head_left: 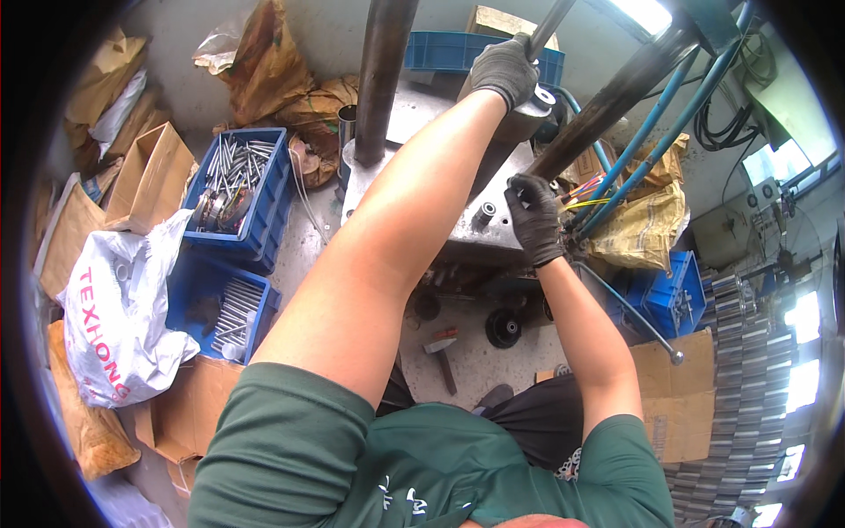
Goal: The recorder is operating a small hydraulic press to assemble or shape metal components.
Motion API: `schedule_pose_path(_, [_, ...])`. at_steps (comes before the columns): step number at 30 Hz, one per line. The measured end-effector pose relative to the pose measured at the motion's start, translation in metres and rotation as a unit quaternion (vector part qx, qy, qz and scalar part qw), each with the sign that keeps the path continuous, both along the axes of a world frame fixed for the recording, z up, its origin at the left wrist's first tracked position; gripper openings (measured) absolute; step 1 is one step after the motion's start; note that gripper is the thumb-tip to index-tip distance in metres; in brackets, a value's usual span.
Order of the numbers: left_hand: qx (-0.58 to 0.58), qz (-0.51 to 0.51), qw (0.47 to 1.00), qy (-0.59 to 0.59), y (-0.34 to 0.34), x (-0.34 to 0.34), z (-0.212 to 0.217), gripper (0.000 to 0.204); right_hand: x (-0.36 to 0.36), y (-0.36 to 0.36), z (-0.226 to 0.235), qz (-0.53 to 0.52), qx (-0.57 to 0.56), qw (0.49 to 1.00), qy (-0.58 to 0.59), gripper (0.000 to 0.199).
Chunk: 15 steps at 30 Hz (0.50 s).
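Observation:
My left hand (504,72), in a dark grey glove, reaches far forward. Its fingers are closed round the lower end of a slim metal rod (551,26) that slants up to the right. My right hand (535,218), gloved alike, is above the right side of a metal machine plate (458,231), by the foot of a thick dark column (576,141). Its fingers are curled in; what they hold, if anything, is hidden. Between my forearms a small dark bushing (487,212) stands on the plate. A round metal ring (543,99) lies just beyond my left wrist.
At left, blue crates (251,207) hold metal pins, beside a white sack (123,308) and cardboard boxes. Another dark column (385,79) rises at the left of the plate. Blue hoses (647,132) and a ball-ended lever (676,357) are at right. A hammer (444,361) lies on the floor.

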<state>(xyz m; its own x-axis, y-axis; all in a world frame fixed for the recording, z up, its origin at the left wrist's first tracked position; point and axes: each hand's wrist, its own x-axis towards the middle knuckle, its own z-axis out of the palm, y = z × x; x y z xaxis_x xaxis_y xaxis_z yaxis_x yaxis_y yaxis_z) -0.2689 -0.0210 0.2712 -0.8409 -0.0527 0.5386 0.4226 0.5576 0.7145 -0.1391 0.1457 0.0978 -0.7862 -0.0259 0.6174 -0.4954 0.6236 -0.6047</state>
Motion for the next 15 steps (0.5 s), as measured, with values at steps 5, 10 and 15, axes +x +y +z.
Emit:
schedule_pose_path(5, [-0.007, -0.009, 1.0, -0.017, 0.001, -0.001, 0.001, 0.037, -0.034, 0.0, 0.078, -0.006, -0.022, 0.98, 0.198, 0.017])
schedule_pose_path(10, [-0.029, -0.024, 0.998, -0.047, 0.0, -0.002, 0.005, 0.033, -0.088, -0.004, 0.129, -0.085, 0.06, 0.962, 0.252, 0.023])
schedule_pose_path(15, [0.001, -0.031, 1.0, 0.002, -0.001, -0.002, 0.0, 0.037, -0.106, -0.001, 0.127, -0.094, 0.117, 0.986, 0.07, 0.034])
